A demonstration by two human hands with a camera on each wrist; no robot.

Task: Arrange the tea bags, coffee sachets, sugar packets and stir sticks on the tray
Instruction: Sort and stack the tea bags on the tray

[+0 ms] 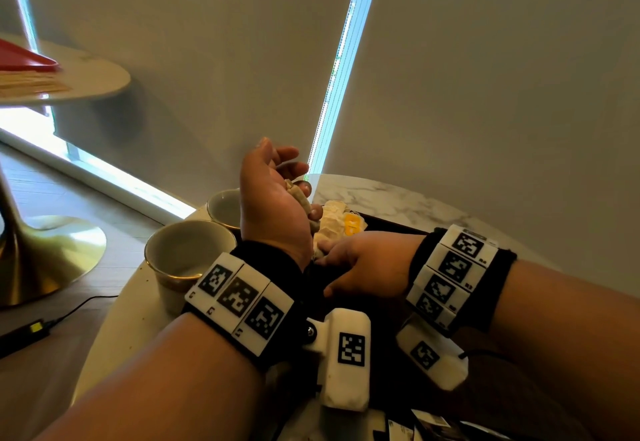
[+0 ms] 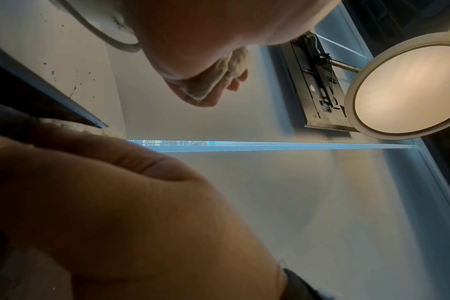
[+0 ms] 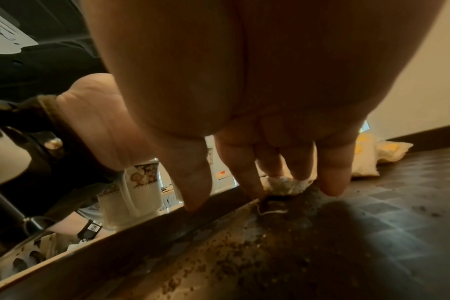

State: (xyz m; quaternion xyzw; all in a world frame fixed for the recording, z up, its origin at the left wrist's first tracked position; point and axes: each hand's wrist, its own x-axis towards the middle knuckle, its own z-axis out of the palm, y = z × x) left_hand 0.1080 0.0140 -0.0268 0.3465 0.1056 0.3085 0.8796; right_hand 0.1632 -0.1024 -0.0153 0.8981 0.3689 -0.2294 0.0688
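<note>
Left hand (image 1: 273, 205) clutches tea bags (image 1: 300, 198); right fingers (image 3: 249, 182) pinch one on the tray (image 3: 398, 203); more lie beyond. Sorting looks early.

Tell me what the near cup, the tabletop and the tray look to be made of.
Near cup: glazed ceramic, probably porcelain; glossy white wall, gold rim.
Tabletop: marble or marble-look, polished; grey veining on white.
Tray: dark, with a faint woven or checkered texture; leatherette or wood, unclear.
</note>
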